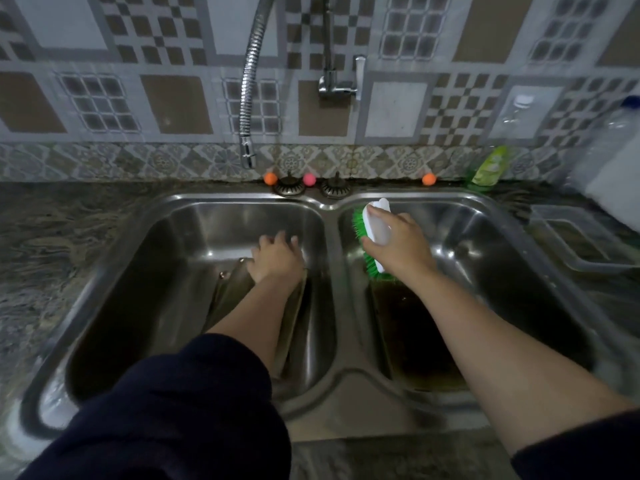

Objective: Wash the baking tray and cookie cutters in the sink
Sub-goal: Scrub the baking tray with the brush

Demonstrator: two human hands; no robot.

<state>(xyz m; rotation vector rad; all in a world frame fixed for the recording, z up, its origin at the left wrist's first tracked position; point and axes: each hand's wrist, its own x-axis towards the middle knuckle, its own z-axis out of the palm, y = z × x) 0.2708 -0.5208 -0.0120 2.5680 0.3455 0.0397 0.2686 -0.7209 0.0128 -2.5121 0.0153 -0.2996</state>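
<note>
So the left hand [277,258] is down in the left basin of the steel sink [329,306], fingers spread loosely on the far end of a dull metal baking tray [228,292] leaning lengthwise toward me. The right hand [398,244], nearer the divider, grips a white-backed brush [375,230] with green bristles, so the tray sits left of the brush. Can't spot any cookie cutters.

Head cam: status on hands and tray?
Right hand grips scrub brush over right basin. Left hand on baking tray leaning in left basin; grip unclear. No water seen from hose.
</note>
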